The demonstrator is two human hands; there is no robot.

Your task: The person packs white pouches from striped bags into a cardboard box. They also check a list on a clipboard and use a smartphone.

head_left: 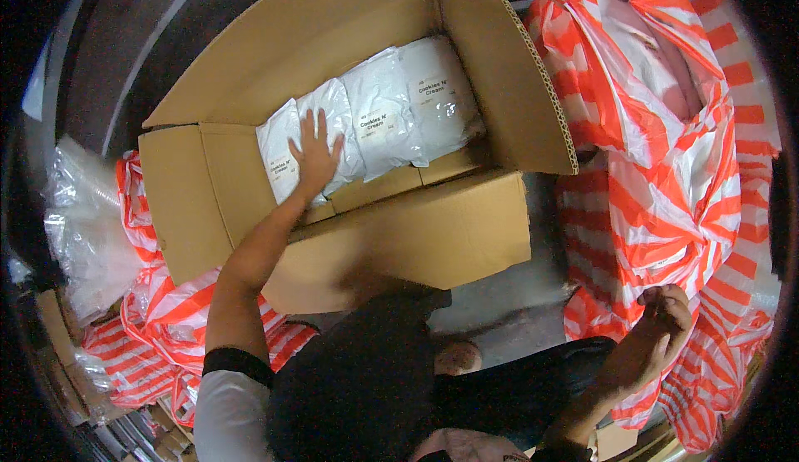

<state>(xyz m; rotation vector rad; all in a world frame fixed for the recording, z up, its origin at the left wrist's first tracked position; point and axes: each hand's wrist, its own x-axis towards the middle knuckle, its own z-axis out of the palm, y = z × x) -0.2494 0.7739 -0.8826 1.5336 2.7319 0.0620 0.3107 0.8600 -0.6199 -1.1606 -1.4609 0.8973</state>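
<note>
An open cardboard box [229, 79] holds a row of several white plastic pouches [379, 100] with dark print. Over the left pouches, my left hand [315, 150] rests with its fingers spread, holding nothing. My right hand [666, 320] is at the lower right, beside a red-and-white striped plastic bag [674, 212]; its fingers are curled, and I cannot make out whether anything is in them. Part of the box's bottom shows as brown cardboard below the pouches.
More striped bags [183, 312] and clear plastic packaging [83, 229] lie on the left. Large striped bundles crowd the right side. Grey floor [516, 295] shows between the box and my body. Cardboard pieces [58, 337] sit along the lower left.
</note>
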